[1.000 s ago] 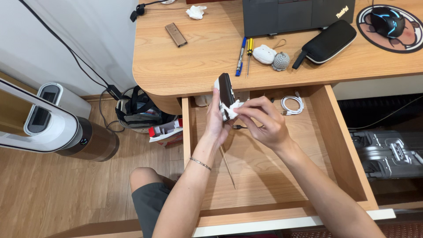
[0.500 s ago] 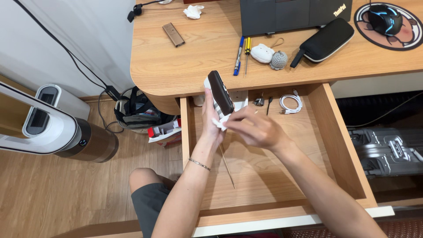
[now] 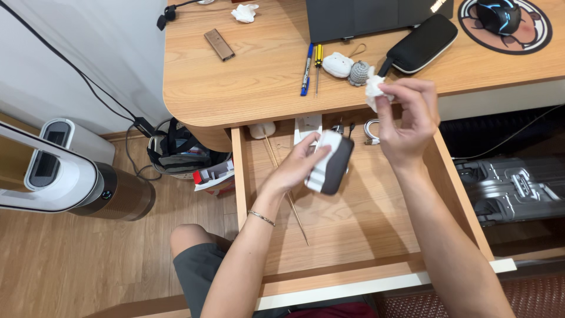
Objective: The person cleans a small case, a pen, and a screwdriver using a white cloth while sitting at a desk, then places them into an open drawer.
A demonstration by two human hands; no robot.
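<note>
The left hand (image 3: 296, 166) reaches forward over the open drawer (image 3: 376, 235), fingers clamped on a white and dark device (image 3: 331, 163). The right hand (image 3: 408, 121) is raised beside it, higher, pinching a white tissue (image 3: 373, 90) between fingertips.

pens (image 3: 311, 68) on desk (image 3: 259, 82) – cable (image 3: 371, 131) in drawer (image 3: 353, 224) below – fan (image 3: 65, 176) left

Wooden worktop (image 3: 259, 82) carries brown slim bar (image 3: 219, 45), crumpled white tissue (image 3: 244, 12), blue pen (image 3: 306, 69) beside yellow-handled screwdriver (image 3: 318, 66), white pouch (image 3: 338, 64), grey knitted ball (image 3: 356, 74), black zip case (image 3: 421, 43), round mouse mat (image 3: 532, 32) with black mouse (image 3: 498, 14). Open drawer (image 3: 365, 235) holds thin wooden stick (image 3: 286, 191), coiled white cable (image 3: 371, 131).
</note>
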